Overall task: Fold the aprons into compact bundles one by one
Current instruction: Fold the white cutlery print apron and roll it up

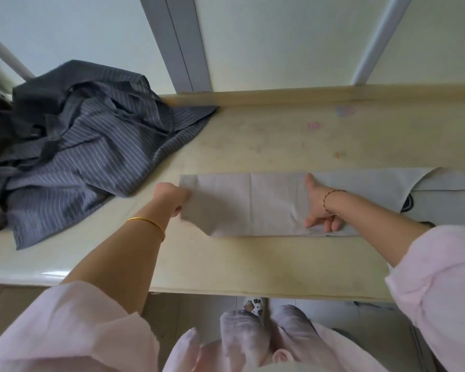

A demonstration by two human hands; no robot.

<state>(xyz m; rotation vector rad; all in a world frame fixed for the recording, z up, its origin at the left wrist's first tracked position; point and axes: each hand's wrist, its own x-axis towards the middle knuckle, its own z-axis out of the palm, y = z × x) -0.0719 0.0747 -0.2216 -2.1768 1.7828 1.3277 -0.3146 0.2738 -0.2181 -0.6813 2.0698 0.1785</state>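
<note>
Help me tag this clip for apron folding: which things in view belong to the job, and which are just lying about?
Part of the job:
- light grey apron, folded into a long strip
- left hand, gripping its end
- right hand, pressing on the strip
- striped dark aprons, heaped, unfolded
- table

Just lying about:
- slipper on the floor

A pale yellow table (253, 259) ran wide, faint pink stains (345, 110) near its far edge. Behind the table stood grey frame posts (177, 49); below it, a patterned slipper (255, 306).
</note>
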